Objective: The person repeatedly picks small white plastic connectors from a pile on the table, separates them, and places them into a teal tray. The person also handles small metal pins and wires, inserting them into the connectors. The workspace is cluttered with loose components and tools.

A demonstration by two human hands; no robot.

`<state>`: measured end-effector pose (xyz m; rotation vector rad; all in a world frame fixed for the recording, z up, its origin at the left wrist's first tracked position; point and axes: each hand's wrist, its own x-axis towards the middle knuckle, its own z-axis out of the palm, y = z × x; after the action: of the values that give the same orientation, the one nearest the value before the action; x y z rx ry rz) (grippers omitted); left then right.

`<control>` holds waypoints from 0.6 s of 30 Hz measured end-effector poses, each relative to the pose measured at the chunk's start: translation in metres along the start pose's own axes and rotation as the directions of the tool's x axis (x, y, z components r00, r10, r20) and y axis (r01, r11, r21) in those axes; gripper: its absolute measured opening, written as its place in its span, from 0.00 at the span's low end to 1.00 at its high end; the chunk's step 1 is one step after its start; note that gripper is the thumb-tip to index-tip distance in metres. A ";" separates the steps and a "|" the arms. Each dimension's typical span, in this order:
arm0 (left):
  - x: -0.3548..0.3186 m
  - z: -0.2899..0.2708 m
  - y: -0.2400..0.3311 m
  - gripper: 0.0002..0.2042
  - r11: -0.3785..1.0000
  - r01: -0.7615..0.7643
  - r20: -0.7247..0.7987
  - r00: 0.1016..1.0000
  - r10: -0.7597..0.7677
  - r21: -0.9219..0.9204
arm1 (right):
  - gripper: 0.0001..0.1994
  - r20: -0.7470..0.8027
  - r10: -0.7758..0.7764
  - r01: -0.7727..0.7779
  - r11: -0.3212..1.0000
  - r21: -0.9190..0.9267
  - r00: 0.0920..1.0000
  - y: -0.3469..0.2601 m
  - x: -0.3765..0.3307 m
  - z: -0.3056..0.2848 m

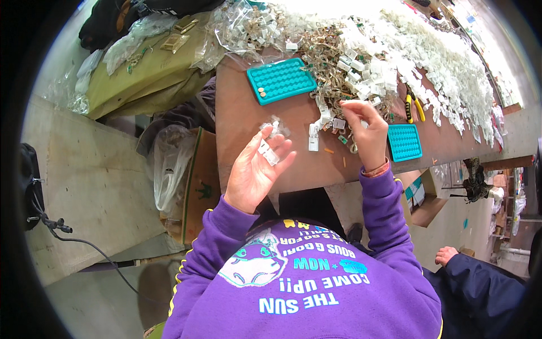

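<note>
The left hand (251,175) is palm up over the table's near edge, its fingers loosely spread and slightly curled, with a small white plastic piece (269,152) resting across them. Nothing visibly clamps that piece, so tilting the palm or straightening the fingers could let it slide off, perhaps past the tabletop (240,113).

The right hand (370,133) is raised at the near side of the heap of tangled small parts (324,56); its thumb and forefinger come together at the tips, but I cannot tell whether they pinch anything. Pulling a part from that tangle could drag neighbours along. A low sweep of the wrist might knock the near teal tray (405,142), just right of it, or the yellow-and-black pliers (414,107) beyond.

The far teal tray (282,82) touches the heap and carries two small round pieces (261,91) at its left end; a bump could shift them. Clear plastic (276,127) beyond the left fingers could hide a dropped piece.
</note>
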<state>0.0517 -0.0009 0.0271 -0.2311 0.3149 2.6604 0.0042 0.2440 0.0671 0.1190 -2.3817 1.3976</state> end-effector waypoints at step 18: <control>0.021 0.021 -0.024 0.06 0.594 -0.255 0.034 0.933 0.358 0.763 | 0.12 0.212 0.133 -0.248 0.606 0.755 0.968 0.003 0.023 0.009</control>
<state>0.0421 0.0343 0.0387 -0.0630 1.6058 2.5542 -0.0205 0.2401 0.0688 0.1896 -1.7150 2.5299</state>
